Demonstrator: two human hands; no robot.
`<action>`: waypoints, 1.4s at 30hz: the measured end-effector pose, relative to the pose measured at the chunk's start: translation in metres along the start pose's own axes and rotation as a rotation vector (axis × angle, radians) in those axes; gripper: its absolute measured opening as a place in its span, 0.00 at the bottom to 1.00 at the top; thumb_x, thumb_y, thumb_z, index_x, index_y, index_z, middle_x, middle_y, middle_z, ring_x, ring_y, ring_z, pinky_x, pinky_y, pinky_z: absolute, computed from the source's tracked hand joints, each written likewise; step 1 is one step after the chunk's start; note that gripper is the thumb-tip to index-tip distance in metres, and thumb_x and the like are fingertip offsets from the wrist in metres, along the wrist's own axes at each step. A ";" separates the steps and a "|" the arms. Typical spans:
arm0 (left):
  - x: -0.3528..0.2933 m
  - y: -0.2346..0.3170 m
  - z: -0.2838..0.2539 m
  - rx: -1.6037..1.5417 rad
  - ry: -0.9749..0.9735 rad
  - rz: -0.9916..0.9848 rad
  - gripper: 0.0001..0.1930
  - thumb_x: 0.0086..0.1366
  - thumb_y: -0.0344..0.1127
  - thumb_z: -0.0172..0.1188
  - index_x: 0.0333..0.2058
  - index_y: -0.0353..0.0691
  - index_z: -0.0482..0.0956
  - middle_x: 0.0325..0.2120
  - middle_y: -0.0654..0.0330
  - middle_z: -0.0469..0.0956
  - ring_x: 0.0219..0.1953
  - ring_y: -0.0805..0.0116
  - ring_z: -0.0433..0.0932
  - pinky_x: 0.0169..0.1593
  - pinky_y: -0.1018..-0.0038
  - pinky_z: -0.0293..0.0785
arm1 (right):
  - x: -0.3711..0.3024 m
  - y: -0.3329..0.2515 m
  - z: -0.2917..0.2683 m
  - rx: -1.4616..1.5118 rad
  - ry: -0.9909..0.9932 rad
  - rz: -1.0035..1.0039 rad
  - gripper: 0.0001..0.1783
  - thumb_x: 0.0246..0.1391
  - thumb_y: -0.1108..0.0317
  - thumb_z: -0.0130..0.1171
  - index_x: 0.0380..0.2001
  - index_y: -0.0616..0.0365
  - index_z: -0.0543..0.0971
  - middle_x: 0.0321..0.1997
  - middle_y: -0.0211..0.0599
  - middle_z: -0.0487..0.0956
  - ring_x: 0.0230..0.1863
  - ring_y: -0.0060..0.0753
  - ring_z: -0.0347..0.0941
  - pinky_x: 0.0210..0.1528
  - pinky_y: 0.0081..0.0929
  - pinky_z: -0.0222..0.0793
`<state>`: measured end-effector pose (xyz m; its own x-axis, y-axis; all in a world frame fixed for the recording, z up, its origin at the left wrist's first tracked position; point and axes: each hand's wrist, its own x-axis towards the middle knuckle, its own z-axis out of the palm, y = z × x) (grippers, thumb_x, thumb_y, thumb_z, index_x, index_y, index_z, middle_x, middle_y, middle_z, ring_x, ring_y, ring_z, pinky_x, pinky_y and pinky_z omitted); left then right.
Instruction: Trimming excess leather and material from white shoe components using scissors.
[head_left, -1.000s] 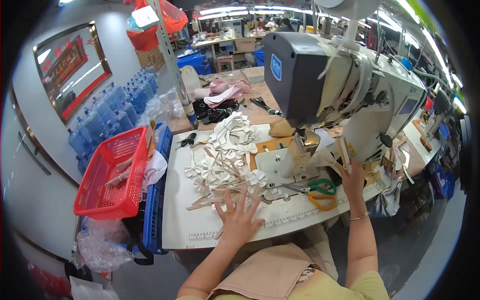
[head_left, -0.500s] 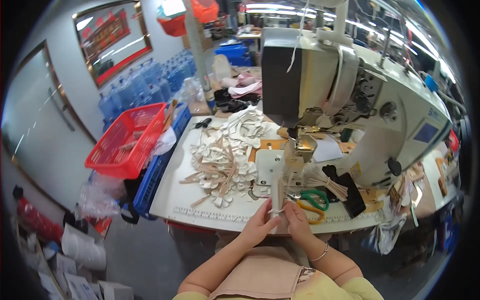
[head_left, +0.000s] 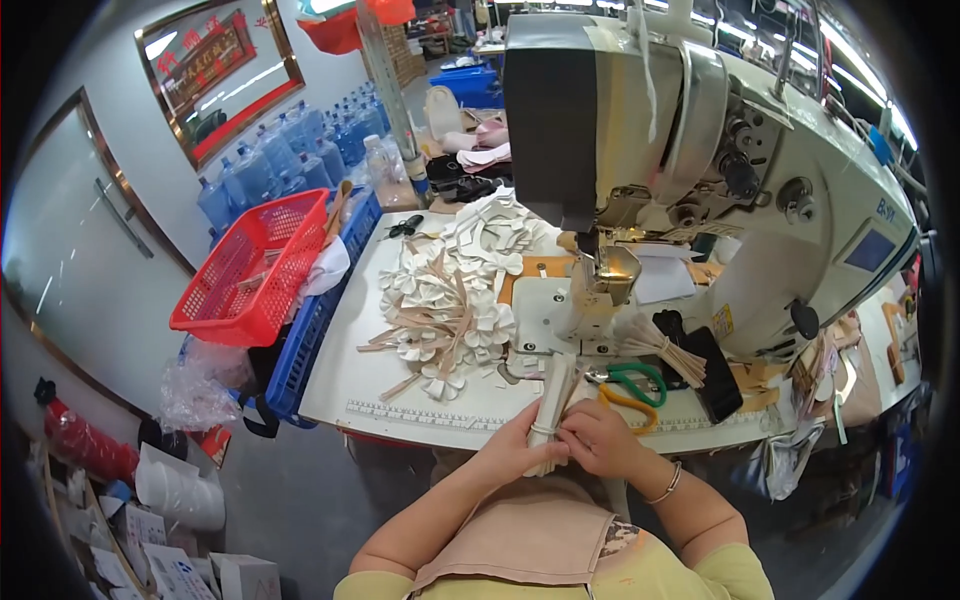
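Note:
My left hand (head_left: 506, 450) is wrapped round a bundle of thin off-white strips (head_left: 556, 392) at the front edge of the sewing table. The bundle points away from me and leans slightly right, with a pale band (head_left: 542, 430) round its middle. My right hand (head_left: 604, 440) is closed against the bundle's right side at the band, fingertips pinched together. What exactly lies between those fingertips is too small to make out. Just beyond my right hand lie scissors (head_left: 637, 384) with one green and one yellow handle. A second tied bundle of strips (head_left: 672, 352) rests behind them.
A large sewing machine (head_left: 755, 120) stands over the right half of the table. Loose white flower-shaped pieces and beige strips (head_left: 440, 310) are heaped on the left. A black phone (head_left: 712, 385) lies at right. A red basket (head_left: 270, 260) sits on a blue crate (head_left: 325, 315) beside the table.
The bundle now tilts to the right and more of its strips show. My right hand has turned, its fingers drawn together at the band. The whole view has shifted slightly.

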<state>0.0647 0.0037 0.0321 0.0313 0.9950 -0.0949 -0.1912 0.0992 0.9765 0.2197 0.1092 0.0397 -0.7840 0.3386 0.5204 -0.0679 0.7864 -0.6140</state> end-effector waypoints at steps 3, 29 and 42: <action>-0.005 0.003 -0.007 0.070 -0.073 -0.103 0.34 0.56 0.33 0.63 0.58 0.36 0.57 0.40 0.61 0.72 0.39 0.75 0.72 0.44 0.77 0.71 | 0.000 0.002 0.005 -0.177 0.242 -0.109 0.09 0.37 0.76 0.62 0.25 0.56 0.72 0.26 0.37 0.71 0.28 0.41 0.70 0.29 0.34 0.67; -0.013 -0.007 -0.041 0.693 0.430 0.409 0.10 0.58 0.24 0.55 0.40 0.36 0.77 0.39 0.53 0.77 0.39 0.59 0.77 0.43 0.69 0.73 | 0.070 0.046 0.010 -0.417 -0.405 0.341 0.20 0.46 0.61 0.59 0.39 0.64 0.73 0.40 0.50 0.71 0.44 0.50 0.68 0.51 0.38 0.64; -0.018 0.039 -0.149 1.628 0.100 0.427 0.18 0.52 0.25 0.55 0.42 0.52 0.77 0.47 0.72 0.74 0.55 0.64 0.66 0.49 0.67 0.64 | 0.064 0.050 -0.009 -0.153 -0.036 0.139 0.14 0.47 0.64 0.62 0.36 0.62 0.78 0.36 0.44 0.77 0.38 0.45 0.73 0.42 0.35 0.70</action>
<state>-0.0895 -0.0083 0.0431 0.1789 0.9484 0.2617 0.9726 -0.2105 0.0982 0.1720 0.1745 0.0476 -0.8008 0.4333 0.4136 0.1352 0.8034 -0.5799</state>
